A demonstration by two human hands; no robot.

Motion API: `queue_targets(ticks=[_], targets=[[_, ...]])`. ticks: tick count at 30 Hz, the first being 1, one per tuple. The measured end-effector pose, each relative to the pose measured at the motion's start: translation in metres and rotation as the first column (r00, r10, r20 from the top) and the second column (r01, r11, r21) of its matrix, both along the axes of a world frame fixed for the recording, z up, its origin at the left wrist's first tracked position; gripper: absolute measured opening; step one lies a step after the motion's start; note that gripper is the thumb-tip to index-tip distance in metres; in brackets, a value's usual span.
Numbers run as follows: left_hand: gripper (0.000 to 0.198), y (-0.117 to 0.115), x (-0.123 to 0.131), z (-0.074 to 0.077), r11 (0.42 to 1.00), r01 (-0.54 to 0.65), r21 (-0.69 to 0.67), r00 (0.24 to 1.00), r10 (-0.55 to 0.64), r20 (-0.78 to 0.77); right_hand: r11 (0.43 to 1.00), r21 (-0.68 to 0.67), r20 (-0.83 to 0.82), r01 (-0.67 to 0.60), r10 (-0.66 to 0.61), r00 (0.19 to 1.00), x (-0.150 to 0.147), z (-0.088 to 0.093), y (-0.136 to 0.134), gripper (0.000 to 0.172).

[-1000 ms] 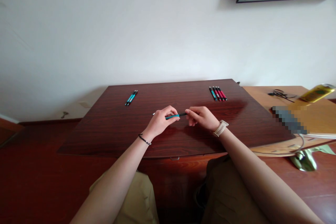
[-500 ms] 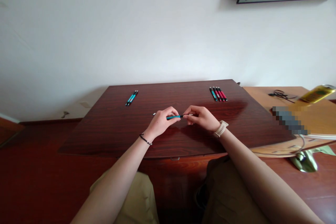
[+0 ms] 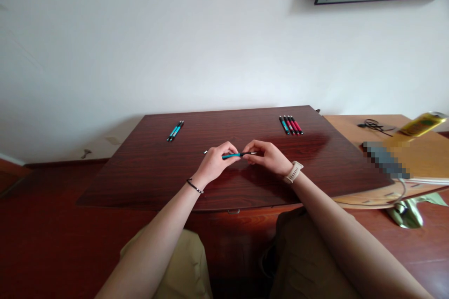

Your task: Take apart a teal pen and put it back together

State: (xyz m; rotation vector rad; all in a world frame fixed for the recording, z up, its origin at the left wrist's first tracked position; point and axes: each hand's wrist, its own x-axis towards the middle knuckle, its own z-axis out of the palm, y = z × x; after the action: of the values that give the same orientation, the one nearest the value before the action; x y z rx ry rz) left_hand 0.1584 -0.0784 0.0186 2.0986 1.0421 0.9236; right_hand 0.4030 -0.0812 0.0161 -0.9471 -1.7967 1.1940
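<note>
The teal pen (image 3: pixel 232 155) is held level just above the middle of the dark wood counter (image 3: pixel 147 173), stretched between both hands. Far left on the counter lie two teal pens (image 3: pixel 175 130), side by side and well apart from the hands. The left hand (image 3: pixel 213 164) curls its fingers (image 3: pixel 229 148) around the teal barrel, pinching it, with a silver end poking out past the knuckles on the left. The pen's black tip end runs rightward into the right hand (image 3: pixel 269 157), whose fingers (image 3: pixel 249 148) are pressed together on it in a pinch. A pale watch (image 3: pixel 293 172) sits on that wrist. Further right, near the back edge, a row of four pens (image 3: pixel 291 124) lies, one teal and the others red.
</note>
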Motion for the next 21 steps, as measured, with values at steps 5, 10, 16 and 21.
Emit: queue_targets(ticks=[5,10,16,21], targets=[[0.015,-0.0014,-0.0006,0.0004,0.998,0.000,0.067,0.998,0.005,-0.070,1.000,0.019,0.136,0.022,-0.024,0.990,-0.0025,0.0005,-0.0017,0.060],[0.023,-0.0010,0.0002,0.0013,1.000,-0.002,0.030,0.999,0.001,0.047,0.998,0.036,0.087,0.060,-0.063,0.994,-0.0024,-0.0004,0.0000,0.056],[0.024,-0.0007,-0.0018,0.0062,0.997,-0.067,-0.041,0.983,0.073,0.168,0.995,0.032,0.004,0.090,-0.090,0.996,-0.0024,0.0006,0.0007,0.054],[0.032,0.0029,-0.0077,0.0054,0.996,-0.004,-0.088,0.974,0.024,0.223,0.992,-0.006,-0.022,0.127,-0.127,0.992,-0.0014,-0.0023,0.0036,0.055]])
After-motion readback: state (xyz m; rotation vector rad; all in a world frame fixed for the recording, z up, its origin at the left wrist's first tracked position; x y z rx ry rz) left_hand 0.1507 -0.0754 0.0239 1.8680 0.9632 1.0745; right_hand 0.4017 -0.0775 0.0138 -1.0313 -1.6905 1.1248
